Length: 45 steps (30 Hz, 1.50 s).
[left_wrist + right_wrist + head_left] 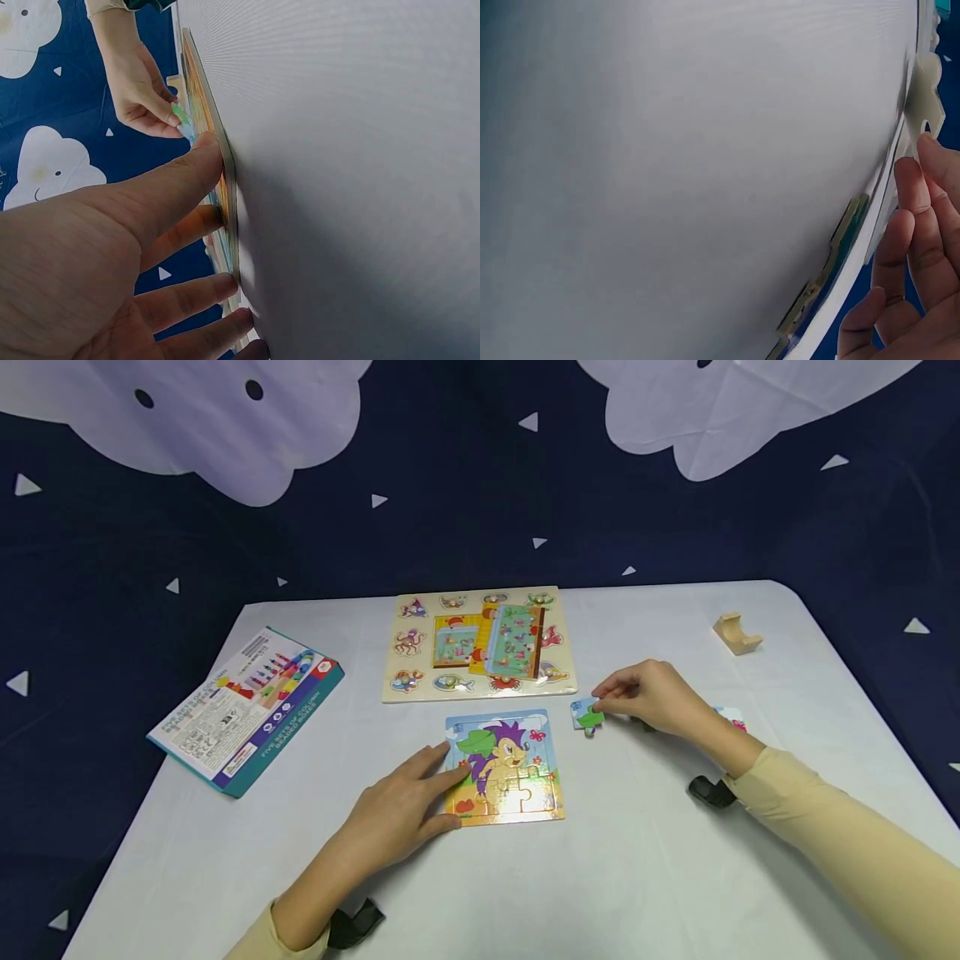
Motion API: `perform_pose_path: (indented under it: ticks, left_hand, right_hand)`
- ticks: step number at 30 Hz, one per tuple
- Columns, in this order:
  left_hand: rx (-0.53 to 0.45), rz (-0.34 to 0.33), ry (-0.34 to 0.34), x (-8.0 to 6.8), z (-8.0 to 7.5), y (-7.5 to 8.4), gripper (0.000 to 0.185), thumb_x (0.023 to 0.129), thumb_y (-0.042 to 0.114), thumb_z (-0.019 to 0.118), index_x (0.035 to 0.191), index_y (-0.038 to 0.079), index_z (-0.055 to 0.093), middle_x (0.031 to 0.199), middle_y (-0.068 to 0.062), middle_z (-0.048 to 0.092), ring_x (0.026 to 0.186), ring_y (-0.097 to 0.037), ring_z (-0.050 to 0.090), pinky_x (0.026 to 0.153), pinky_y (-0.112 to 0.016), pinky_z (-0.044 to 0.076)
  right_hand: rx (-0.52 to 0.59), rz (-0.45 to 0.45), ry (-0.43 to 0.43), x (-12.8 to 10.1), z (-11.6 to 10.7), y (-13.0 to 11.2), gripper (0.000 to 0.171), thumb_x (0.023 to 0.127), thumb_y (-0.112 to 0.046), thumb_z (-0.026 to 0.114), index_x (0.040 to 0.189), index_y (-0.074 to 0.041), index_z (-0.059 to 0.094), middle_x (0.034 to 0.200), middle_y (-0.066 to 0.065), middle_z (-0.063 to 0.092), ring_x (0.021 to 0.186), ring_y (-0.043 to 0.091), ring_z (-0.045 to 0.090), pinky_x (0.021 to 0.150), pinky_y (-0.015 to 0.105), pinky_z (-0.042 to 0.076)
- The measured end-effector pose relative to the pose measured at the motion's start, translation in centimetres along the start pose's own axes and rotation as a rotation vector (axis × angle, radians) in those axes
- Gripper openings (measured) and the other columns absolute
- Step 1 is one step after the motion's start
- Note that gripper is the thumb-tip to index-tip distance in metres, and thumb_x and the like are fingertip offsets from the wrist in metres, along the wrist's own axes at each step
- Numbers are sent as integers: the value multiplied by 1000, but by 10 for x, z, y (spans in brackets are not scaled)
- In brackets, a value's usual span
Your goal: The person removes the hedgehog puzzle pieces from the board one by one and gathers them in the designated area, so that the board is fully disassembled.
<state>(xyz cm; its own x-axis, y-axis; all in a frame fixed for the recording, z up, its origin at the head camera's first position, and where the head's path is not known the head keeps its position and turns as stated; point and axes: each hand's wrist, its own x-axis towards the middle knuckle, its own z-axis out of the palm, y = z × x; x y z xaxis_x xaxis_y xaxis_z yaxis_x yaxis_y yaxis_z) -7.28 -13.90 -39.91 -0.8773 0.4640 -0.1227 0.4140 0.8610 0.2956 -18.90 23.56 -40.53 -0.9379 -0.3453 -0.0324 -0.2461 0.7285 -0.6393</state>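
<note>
White table (630,877), dark backdrop (450,460). Puzzle piece (587,715), knob (589,732) and length directed from far edge (660,587), pinched by right hand (651,697); left hand (393,806) splayed.

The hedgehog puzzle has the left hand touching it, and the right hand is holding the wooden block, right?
Not quite: the head view shows the right hand pinching a puzzle piece, not the wooden block. The left hand is touching the hedgehog puzzle.

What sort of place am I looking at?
Probably a children's play corner, perhaps set up for filming: a cartoon jigsaw puzzle and sea-creature board on a white-topped table, before a cloud-printed backdrop.
</note>
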Motion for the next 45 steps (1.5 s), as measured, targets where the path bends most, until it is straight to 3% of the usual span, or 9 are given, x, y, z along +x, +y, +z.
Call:
perform_pose_path:
  ticks: [10, 22, 45]
  left_hand:
    - [-2, 1, 7, 0, 0, 0, 65, 82, 52, 77, 141, 30, 60, 158, -7, 43, 144, -34, 43, 96, -59, 53]
    - [-5, 2, 8, 1, 1, 0, 65, 82, 51, 78, 141, 30, 60, 158, -7, 43, 144, -34, 43, 97, -58, 53]
    - [4, 5, 13, 1, 1, 0, 66, 82, 52, 78, 141, 31, 59, 158, -7, 44, 144, -34, 44, 97, -58, 53]
  right_hand:
    - [-31, -33, -33, 1, 1, 4, 8, 84, -20, 82, 91, -17, 80, 72, -7, 69, 66, 10, 56, 60, 21, 46]
    - [-107, -63, -13, 1, 4, 4, 7, 82, -17, 84, 88, -18, 80, 74, -8, 68, 70, 10, 57, 64, 21, 46]
    - [-106, -56, -13, -1, 1, 0, 8, 82, -16, 84, 90, -16, 81, 79, -6, 72, 73, 10, 59, 68, 21, 48]
